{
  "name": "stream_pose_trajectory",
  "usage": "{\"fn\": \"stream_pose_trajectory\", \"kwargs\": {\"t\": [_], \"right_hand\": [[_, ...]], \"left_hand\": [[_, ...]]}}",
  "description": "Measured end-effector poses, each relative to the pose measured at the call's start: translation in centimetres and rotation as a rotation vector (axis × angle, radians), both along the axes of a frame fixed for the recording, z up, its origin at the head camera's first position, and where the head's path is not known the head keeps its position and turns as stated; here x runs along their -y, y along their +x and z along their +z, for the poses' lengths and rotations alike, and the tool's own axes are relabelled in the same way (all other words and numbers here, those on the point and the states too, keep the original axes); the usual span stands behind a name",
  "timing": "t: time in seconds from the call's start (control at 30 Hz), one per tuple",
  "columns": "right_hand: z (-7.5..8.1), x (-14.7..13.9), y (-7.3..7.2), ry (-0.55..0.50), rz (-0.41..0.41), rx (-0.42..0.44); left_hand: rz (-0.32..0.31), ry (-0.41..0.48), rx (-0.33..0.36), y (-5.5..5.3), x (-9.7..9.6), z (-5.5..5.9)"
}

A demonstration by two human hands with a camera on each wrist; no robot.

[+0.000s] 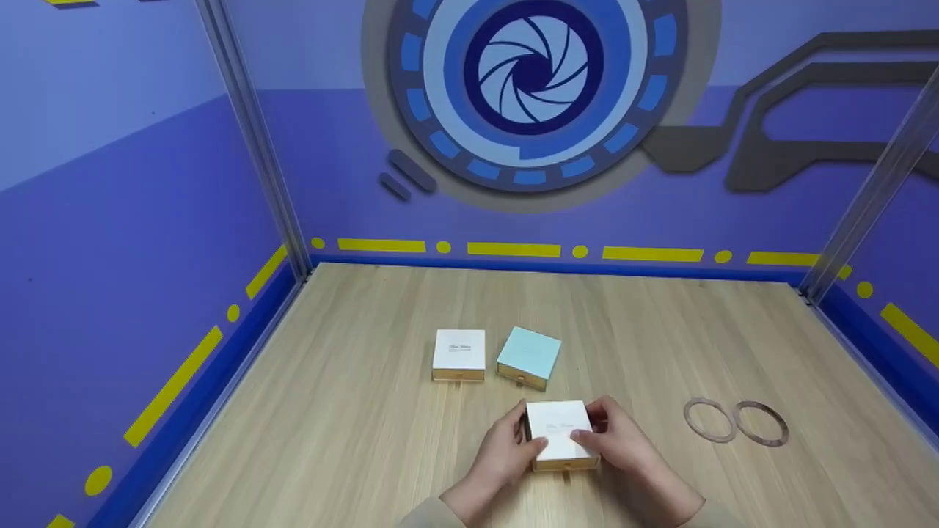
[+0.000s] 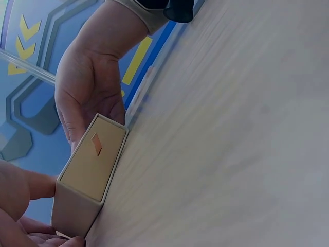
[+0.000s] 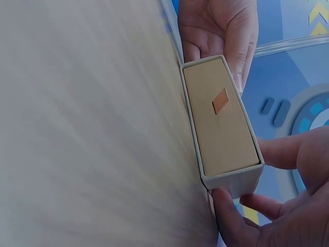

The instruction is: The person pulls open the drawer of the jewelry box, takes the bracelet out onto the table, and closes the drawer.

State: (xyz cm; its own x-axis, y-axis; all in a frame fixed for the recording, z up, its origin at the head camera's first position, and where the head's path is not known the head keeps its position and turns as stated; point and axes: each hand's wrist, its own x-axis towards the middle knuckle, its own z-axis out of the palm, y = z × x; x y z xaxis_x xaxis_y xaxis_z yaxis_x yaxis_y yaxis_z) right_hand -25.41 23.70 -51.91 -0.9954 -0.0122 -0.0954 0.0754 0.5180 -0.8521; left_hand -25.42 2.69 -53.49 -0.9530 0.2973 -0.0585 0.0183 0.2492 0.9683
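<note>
A small white drawer box [image 1: 559,429] is held between both hands near the front of the table. My left hand [image 1: 502,451] grips its left side, thumb on the lid. On the opposite side my right hand [image 1: 623,440] grips it, its thumb also on top. Both wrist views show the box's tan drawer front [image 2: 95,157] with a small orange pull tab [image 3: 221,101]; the drawer is pushed in. Behind it stand a second white box [image 1: 459,353] and a light-teal box [image 1: 529,356], side by side and apart.
Two thin bracelet-like rings, one paler [image 1: 709,420] and one darker [image 1: 761,424], lie side by side on the wooden table [image 1: 352,411] to the right. Blue-purple panels [image 1: 147,257] with yellow marks wall in the left, back and right.
</note>
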Motion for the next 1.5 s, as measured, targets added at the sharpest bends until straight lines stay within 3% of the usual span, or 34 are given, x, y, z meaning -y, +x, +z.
{"fn": "stream_pose_trajectory", "kwargs": {"t": [0.1,0.23,0.33,0.4,0.63,0.8,1.13,1.33,1.5], "right_hand": [[-0.1,-0.4,-0.2,-0.020,0.066,-0.015],[-0.3,-0.8,-0.5,-0.041,0.182,-0.038],[-0.4,-0.9,-0.6,-0.019,0.221,-0.048],[-0.3,-0.9,-0.6,0.008,0.202,-0.036],[0.6,-1.0,-0.3,0.229,0.002,0.077],[0.8,-0.8,-0.2,0.211,-0.037,0.122],[0.3,-0.4,-0.3,0.256,-0.061,0.030],[0.2,-0.1,-0.3,0.224,-0.060,-0.002],[0.1,0.2,-0.3,0.205,-0.059,-0.036]], "left_hand": [[0.004,-0.050,-0.016,0.0,0.0,0.1],[-0.006,-0.150,-0.084,0.1,0.1,0.2],[-0.016,-0.209,-0.143,0.2,0.2,0.3],[-0.011,-0.240,-0.168,0.2,0.2,0.2],[0.025,-0.278,-0.165,0.4,0.1,0.5],[0.039,-0.307,-0.163,0.3,0.0,0.7],[0.012,-0.233,-0.087,0.2,-0.1,0.6],[-0.032,-0.183,-0.089,0.2,0.0,0.5],[-0.025,-0.181,-0.092,0.4,0.1,0.3]]}}
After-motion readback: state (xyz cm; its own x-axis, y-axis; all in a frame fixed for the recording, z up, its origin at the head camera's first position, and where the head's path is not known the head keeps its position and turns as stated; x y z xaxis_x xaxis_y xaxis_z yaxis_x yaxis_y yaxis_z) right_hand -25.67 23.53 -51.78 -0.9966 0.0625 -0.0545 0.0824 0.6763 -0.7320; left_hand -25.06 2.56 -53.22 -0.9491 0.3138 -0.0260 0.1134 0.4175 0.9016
